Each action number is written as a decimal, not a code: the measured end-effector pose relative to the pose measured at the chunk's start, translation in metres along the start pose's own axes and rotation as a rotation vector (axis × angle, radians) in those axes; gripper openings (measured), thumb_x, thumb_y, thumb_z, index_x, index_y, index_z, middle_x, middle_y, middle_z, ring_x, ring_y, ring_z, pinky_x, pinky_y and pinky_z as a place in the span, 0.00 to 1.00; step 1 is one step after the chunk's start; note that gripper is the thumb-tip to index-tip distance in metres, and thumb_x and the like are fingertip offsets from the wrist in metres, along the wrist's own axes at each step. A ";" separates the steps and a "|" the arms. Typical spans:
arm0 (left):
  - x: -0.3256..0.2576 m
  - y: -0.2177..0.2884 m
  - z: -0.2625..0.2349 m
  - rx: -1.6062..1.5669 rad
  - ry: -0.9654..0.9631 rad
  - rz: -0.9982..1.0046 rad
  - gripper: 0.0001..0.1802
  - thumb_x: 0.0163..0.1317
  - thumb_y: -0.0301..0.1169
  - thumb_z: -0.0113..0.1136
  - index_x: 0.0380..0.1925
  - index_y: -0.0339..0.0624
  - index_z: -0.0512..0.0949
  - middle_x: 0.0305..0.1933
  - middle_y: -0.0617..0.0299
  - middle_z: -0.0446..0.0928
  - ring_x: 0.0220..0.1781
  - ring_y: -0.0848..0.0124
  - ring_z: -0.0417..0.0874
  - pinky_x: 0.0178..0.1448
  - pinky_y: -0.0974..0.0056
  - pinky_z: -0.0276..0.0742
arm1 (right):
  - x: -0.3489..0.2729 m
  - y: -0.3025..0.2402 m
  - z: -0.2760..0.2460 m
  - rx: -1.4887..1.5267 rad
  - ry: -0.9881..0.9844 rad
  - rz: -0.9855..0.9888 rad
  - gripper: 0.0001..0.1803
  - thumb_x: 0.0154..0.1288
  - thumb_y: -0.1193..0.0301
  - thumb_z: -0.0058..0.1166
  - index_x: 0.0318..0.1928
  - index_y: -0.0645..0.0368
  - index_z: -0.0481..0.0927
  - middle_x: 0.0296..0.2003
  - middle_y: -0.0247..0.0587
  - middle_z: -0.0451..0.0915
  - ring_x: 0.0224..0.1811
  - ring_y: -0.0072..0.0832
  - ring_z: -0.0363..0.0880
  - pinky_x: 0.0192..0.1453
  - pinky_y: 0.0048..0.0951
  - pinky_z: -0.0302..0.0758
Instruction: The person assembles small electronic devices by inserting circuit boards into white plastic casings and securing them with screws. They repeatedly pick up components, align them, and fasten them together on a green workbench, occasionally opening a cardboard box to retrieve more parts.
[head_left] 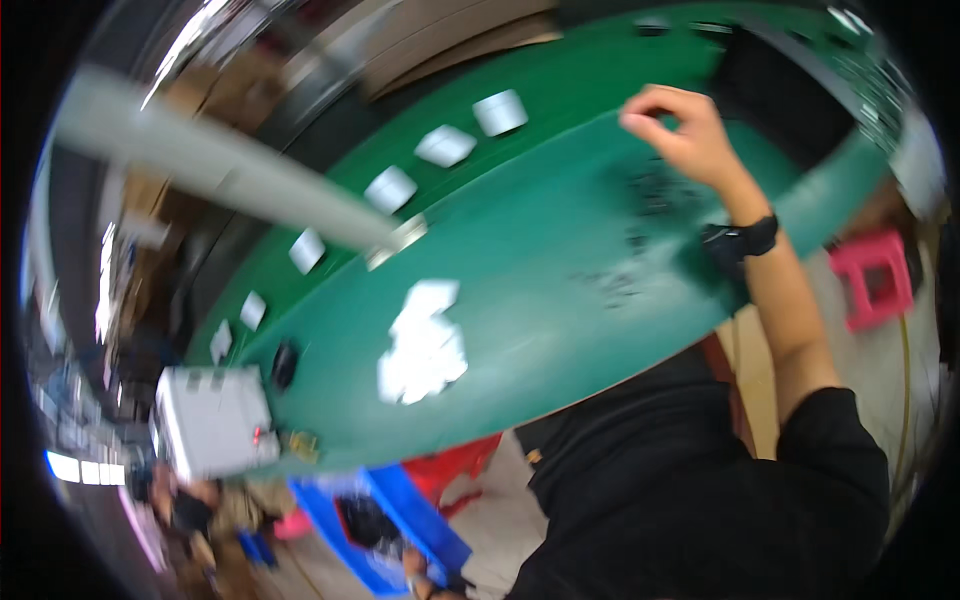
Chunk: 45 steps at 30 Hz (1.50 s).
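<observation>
My right hand [672,125] hovers over the far right part of the green table mat [540,250], fingertips curled in against the thumb. The blur hides whether anything small is pinched between them. A black watch [748,238] sits on that wrist, and the black sleeve runs down to the lower right. Just below the hand, small dark bits [640,200] lie scattered on the mat. A loose heap of white sheets or bags [425,345] rests near the mat's middle. My left hand is out of the picture.
Several white squares [445,145] line the far edge of the table. A grey box [210,420] and a black object [285,365] stand at the left end. A pink stool [880,280], a red stool [460,465] and a blue crate [385,525] stand on the floor. A grey beam [200,150] crosses the upper left.
</observation>
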<state>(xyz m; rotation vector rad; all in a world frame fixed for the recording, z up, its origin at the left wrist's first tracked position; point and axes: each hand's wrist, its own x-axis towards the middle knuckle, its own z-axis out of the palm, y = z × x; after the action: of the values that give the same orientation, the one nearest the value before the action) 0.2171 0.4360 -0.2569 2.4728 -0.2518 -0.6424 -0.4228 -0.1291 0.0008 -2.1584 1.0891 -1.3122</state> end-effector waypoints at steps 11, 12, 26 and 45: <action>-0.081 0.358 0.087 0.224 0.155 0.977 0.22 0.65 0.42 0.57 0.54 0.39 0.79 0.56 0.54 0.79 0.56 0.59 0.79 0.59 0.50 0.75 | -0.273 -0.022 -0.257 0.751 0.141 0.266 0.14 0.67 0.61 0.61 0.31 0.58 0.78 0.24 0.34 0.77 0.23 0.24 0.75 0.25 0.26 0.71; -0.091 0.379 0.091 0.218 0.144 1.047 0.22 0.65 0.41 0.58 0.54 0.39 0.78 0.57 0.53 0.79 0.56 0.59 0.79 0.59 0.50 0.75 | -0.314 -0.002 -0.259 0.627 0.343 0.654 0.11 0.70 0.65 0.57 0.34 0.60 0.79 0.28 0.36 0.79 0.27 0.25 0.76 0.31 0.26 0.74; -0.262 0.638 0.210 0.414 -0.159 1.733 0.22 0.61 0.34 0.61 0.55 0.39 0.77 0.58 0.52 0.77 0.57 0.59 0.79 0.60 0.52 0.75 | -0.649 0.034 -0.075 -0.839 0.099 1.331 0.48 0.59 0.48 0.60 0.71 0.65 0.62 0.73 0.61 0.57 0.75 0.56 0.53 0.78 0.51 0.51; -0.342 0.619 0.221 0.130 -0.146 1.810 0.26 0.55 0.25 0.65 0.57 0.38 0.74 0.60 0.50 0.75 0.58 0.59 0.78 0.61 0.53 0.75 | -0.582 0.029 -0.107 -0.733 0.010 1.524 0.48 0.37 0.55 0.79 0.57 0.67 0.71 0.58 0.58 0.71 0.62 0.52 0.69 0.66 0.44 0.69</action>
<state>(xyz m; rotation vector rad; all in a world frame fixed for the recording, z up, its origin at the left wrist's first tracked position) -0.2127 -0.0723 0.0680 1.3074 -2.1581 0.0580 -0.6793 0.3137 -0.2980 -0.8686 2.6074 -0.1600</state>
